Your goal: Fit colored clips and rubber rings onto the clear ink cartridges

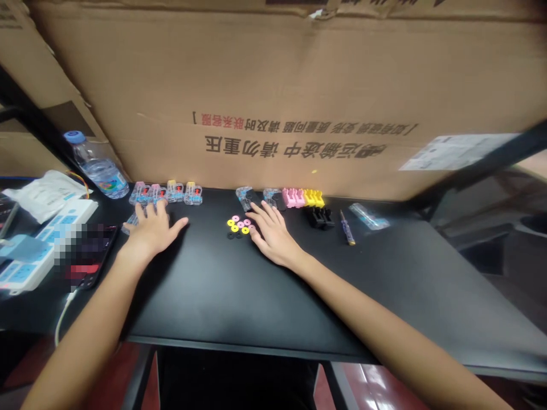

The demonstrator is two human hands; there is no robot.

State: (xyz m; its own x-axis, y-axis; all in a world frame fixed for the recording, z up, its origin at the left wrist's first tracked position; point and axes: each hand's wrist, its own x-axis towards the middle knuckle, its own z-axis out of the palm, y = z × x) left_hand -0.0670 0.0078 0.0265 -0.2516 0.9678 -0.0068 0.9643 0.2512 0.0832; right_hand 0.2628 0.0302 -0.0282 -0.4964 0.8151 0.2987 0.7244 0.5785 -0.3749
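My left hand has its fingers spread at the front of a row of clear plastic parts with pink and yellow pieces; another clear part lies partly under it. My right hand rests with fingers apart, its fingertips near two clear-and-black parts. Small pink, yellow and black rings lie just left of that hand. Behind it and to the right stand pink brackets, yellow brackets and black brackets. Neither hand visibly holds anything.
A screwdriver and a clear packet lie to the right. At the left are a water bottle, a white bag, a power strip and a phone with a cable. Cardboard stands behind the black table.
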